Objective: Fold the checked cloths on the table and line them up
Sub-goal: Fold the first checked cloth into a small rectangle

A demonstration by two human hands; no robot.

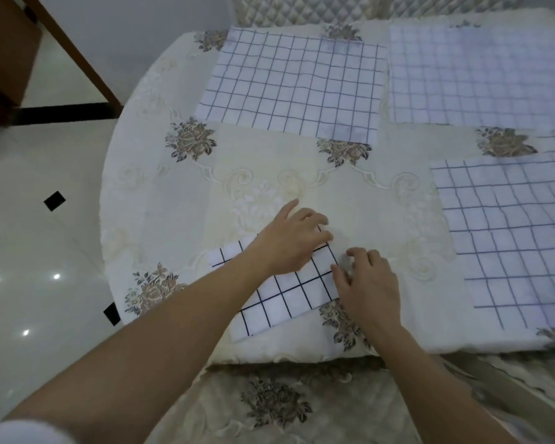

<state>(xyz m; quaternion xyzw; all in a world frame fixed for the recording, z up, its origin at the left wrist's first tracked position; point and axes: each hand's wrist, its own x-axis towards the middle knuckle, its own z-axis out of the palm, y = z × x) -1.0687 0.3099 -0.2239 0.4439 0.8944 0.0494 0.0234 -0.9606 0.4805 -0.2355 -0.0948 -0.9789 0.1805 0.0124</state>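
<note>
A folded white cloth with dark checks (289, 296) lies near the table's front edge. My left hand (289, 241) rests flat on its upper part, fingers pointing right. At the cloth's right edge sits my right hand (369, 283), its fingertips bent onto that edge; whether it pinches the cloth I cannot tell. Three more checked cloths lie spread flat: one at the back centre (292, 84), one at the back right (481, 75) and one at the right (510, 238).
The round table (173, 200) wears a cream tablecloth with embroidered flowers. A quilted chair back (302, 11) stands behind it. A wooden furniture leg (74, 56) and tiled floor (45, 251) are at the left. The tablecloth hangs down over the front edge.
</note>
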